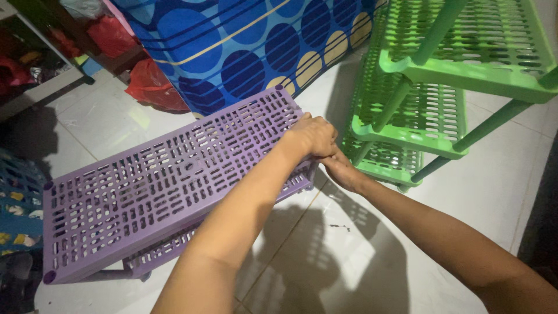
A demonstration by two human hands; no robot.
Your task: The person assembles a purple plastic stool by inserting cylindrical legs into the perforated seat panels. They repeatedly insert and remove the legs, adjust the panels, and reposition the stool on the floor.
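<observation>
- Purple plastic shelf rack (157, 186) stands on the white tiled floor (500, 192), in the middle and left part of the view; its top tray is full of small slots and is tilted, with the far right corner higher.
- Under the top tray a second purple tray (160, 253) shows a little, near the bottom left corner.
- Left hand (314, 136) lies on the right edge of the top tray, fingers curled over the rim and closed on it.
- Right hand (343, 171) comes from the right side and is just below the left hand, touching the same corner of the rack; its fingers are hidden by the left hand, so I cannot tell if they grip.
- Green plastic shelf rack (418, 116) with three slotted trays and green poles stands just beside the purple one, on the right, close to the hands.
- Behind both racks there is a blue cloth with round dots (256, 40).
- Red plastic bag (151, 84) lies on the floor at the left of this cloth.
- At the left edge a blue basket (17, 186) is partly visible.
</observation>
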